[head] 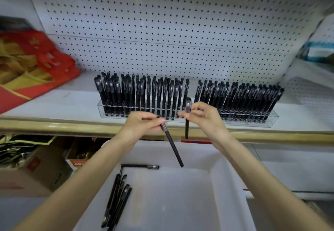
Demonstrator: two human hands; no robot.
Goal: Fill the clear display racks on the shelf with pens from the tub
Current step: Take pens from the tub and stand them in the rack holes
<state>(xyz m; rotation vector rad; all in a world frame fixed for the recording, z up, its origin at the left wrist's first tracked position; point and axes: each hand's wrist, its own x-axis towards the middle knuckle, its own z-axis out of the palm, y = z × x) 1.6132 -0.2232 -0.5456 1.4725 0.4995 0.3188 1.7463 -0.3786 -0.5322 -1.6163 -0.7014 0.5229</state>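
The tub [226,185] is cut off by the lower frame edge, as are the ends of the loose pens [117,200] lying at its left side. Above its far rim, the left hand [142,124] pinches a slanted pen [172,146] at the cap end, which the fingers hide. The right hand [206,117] pinches an upright pen [187,127] near its cap. Both hands partly hide the left rack [115,112] and right rack [253,120], which stand full of pens on the shelf [54,108].

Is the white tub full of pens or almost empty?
Almost empty: the tub holds only a few pens along its left side; most of its floor is bare.
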